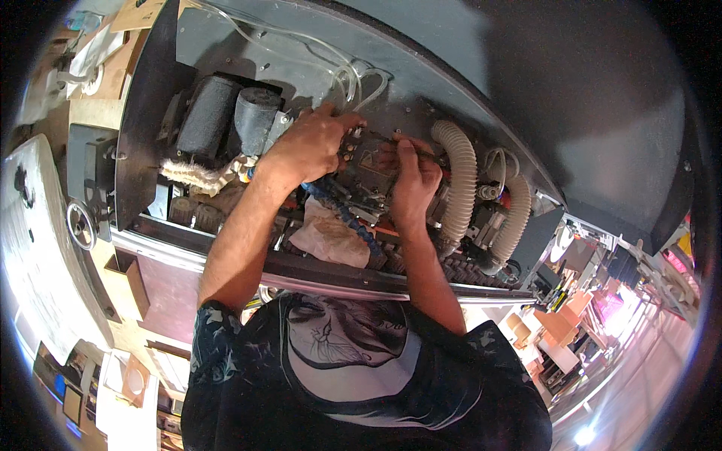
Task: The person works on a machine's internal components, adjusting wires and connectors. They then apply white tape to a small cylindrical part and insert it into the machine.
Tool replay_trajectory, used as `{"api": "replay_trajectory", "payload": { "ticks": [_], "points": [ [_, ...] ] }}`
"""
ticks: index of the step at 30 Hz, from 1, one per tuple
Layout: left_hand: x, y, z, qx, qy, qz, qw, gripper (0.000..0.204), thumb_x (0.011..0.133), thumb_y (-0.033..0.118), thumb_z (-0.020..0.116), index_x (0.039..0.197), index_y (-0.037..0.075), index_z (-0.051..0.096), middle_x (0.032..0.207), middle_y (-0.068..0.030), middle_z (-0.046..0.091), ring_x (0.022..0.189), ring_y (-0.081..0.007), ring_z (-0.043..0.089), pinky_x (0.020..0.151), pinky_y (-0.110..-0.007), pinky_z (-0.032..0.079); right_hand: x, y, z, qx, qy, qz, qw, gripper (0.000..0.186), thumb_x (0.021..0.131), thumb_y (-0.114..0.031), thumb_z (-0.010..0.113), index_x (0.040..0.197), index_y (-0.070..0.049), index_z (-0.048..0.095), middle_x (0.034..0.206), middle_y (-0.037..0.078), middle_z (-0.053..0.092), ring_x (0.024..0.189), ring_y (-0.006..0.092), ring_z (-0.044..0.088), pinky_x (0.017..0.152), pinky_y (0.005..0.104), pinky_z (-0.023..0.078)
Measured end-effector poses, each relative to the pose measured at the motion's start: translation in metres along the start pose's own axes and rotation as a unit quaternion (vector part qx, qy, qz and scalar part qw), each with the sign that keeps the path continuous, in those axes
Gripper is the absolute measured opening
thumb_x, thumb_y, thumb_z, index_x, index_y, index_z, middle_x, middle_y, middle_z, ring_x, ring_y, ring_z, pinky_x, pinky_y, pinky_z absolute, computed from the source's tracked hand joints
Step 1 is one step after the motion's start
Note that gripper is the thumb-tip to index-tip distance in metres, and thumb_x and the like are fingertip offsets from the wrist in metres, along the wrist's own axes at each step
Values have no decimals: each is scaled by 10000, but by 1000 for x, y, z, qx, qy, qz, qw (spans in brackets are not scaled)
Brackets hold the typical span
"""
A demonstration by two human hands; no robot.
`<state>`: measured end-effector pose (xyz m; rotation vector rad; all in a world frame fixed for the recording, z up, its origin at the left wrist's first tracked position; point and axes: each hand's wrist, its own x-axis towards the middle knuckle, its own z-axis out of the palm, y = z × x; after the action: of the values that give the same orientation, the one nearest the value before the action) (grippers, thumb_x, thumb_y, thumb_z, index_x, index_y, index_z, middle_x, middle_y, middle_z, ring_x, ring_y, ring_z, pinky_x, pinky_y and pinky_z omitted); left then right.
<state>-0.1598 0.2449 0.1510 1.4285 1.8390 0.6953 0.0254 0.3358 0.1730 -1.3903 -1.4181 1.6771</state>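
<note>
My left hand (pixel 310 145) reaches into the open dark machine housing, fingers spread over the metal assembly (pixel 368 161) in the middle. Its fingertips touch the upper left of this part, beside small brass-coloured fittings (pixel 349 148). To the right, my right hand (pixel 416 184) is closed in a pinch, thumb up, round something thin and dark that I cannot make out. A ribbed pale hose (pixel 460 180) curves down right beside it. Clear thin tubes (pixel 347 75) loop behind my left hand. Below the hands lie a blue segmented hose (pixel 342 213) and a crumpled pale cloth (pixel 329 234).
Two dark cylinders (pixel 207 116) stand at the housing's left, above a fluffy pale cloth or brush (pixel 197 174). A second ribbed hose (pixel 514 219) is at the right. A metal edge (pixel 323 279) runs between my body and the housing. A handwheel (pixel 81 225) sits outside, left.
</note>
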Motion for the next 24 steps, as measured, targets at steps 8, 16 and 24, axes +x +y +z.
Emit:
{"api": "replay_trajectory", "payload": {
  "ticks": [8,16,24],
  "points": [
    [0,2,-1,5,10,15,1000,762,706,159,909,1392,188,579,1278,-238,621,1159,-460,628,996,-539,515,24,54,-25,323,-76,229,915,293,1042,-231,584,1206,6,641,1034,123,702,931,219,646,872,360,533],
    [1,-5,7,4,15,18,1000,756,704,152,906,1387,155,580,1266,-216,631,1154,-449,632,984,-537,522,16,40,-8,264,-38,179,947,282,1056,-235,616,1151,22,683,1001,133,731,878,203,677,799,351,560],
    [1,4,-3,-7,7,2,1000,725,715,136,890,1382,126,607,1272,-210,646,1220,-442,605,1019,-547,511,4,-12,20,-338,-58,-276,898,303,1027,-190,697,858,55,754,777,66,752,622,178,666,615,338,533]
  ]
}}
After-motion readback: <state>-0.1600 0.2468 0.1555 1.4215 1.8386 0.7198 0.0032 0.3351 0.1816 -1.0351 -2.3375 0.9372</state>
